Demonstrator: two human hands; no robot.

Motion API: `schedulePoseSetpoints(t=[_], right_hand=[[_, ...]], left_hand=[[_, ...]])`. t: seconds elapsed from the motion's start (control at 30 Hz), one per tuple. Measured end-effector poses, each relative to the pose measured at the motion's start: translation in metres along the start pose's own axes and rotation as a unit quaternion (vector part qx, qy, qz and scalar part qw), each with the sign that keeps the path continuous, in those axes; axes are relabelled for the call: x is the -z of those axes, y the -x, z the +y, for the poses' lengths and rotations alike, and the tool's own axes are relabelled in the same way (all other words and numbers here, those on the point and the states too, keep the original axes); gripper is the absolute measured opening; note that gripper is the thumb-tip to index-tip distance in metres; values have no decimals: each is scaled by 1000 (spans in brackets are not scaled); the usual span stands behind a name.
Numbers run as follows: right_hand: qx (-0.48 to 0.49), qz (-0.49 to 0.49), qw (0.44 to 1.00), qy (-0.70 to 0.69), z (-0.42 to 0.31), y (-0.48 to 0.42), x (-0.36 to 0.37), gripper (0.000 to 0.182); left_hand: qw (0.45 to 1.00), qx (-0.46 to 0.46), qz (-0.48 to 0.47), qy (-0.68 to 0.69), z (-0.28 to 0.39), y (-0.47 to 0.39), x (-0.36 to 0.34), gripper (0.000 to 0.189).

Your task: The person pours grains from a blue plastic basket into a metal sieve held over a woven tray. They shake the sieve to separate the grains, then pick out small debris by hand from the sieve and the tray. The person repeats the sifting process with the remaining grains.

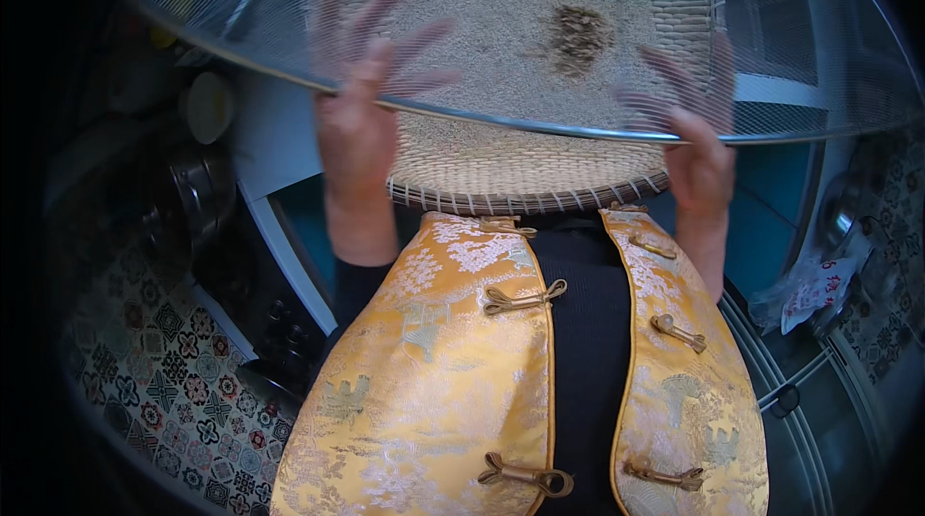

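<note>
A wide, round wire-mesh sieve (498,120) with a metal rim spans the upper part of the view. At its near rim on the left, my left hand (361,97) holds on, thumb above and spread fingers beneath the mesh. My right hand (697,133) grips the same rim farther right in the same way. A small heap of coarse brown bits (580,39) lies on the mesh. Below the sieve is a woven basket tray (520,165) with a bound edge, close to my body. Pale, fine grainy material (491,75) covers much of it.
A dark pot (199,191) and a pale round dish (209,108) stand at the left. A printed plastic bag (816,292) lies at the right, beside metal rails (766,364). A white counter edge (289,256) runs along the left. Patterned tiles (181,386) show lower left.
</note>
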State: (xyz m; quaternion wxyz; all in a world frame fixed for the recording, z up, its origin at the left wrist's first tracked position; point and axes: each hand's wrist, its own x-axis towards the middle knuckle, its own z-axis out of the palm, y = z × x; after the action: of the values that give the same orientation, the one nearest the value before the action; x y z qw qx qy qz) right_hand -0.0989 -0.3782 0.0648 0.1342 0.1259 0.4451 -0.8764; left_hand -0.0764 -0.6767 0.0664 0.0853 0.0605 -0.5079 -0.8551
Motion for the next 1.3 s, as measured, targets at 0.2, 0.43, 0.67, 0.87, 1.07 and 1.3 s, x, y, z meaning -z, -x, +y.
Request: schedulePoseSetpoints(t=[0.2,0.43,0.67,0.87,1.07,1.3], right_hand=[[22,-102,990,97,-26,-11,4,74],[70,-117,961,242,-1,-6,-28,74],[313,-159,684,640,15,4,46,30],[24,-84,992,87,-26,-8,12,58],[118,-118,938,303,11,6,2,33],[-20,18,999,-24,-6,8,18,36]], left_hand=[[999,-1,29,-36,-15,11,-37,46],[996,47,52,58,6,5,-4,55],[999,17,23,-31,2,5,-6,50],[999,0,11,-31,-22,11,-44,51],[996,41,23,75,3,7,8,51],[953,13,-105,284,-35,-1,-15,56]])
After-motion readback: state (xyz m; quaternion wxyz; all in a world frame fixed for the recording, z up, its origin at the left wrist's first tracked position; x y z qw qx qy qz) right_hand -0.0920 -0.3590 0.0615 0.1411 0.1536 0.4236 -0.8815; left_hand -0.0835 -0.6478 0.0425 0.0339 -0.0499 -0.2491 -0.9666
